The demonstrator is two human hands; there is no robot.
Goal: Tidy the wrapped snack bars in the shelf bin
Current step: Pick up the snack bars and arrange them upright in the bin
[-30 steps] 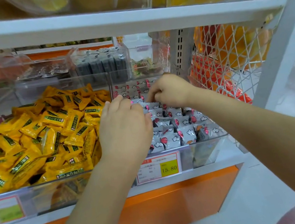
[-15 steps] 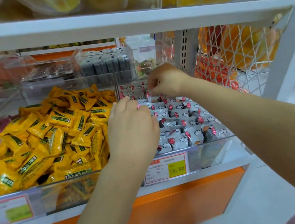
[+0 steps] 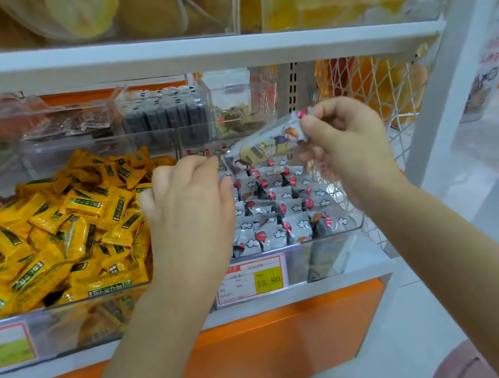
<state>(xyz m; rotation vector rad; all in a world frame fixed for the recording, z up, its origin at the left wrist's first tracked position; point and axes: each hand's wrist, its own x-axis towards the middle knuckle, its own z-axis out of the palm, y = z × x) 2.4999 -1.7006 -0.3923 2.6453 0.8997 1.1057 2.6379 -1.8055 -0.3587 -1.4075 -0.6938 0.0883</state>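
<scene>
Our right hand (image 3: 346, 146) pinches a snack bar (image 3: 264, 146) above the bin (image 3: 334, 252), whose left side our left hand (image 3: 189, 212), grip unclear, hides beside yellow packets (image 3: 51, 235).

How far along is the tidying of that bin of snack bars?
Partway, it seems. Done: most bars in the bin already stand in fairly neat rows. In hand: the right hand pinches a single bar by its end, lifted above the rows; the left hand is over the bin's left side, its fingertips hidden. Left: probably setting that bar into a row.
</scene>
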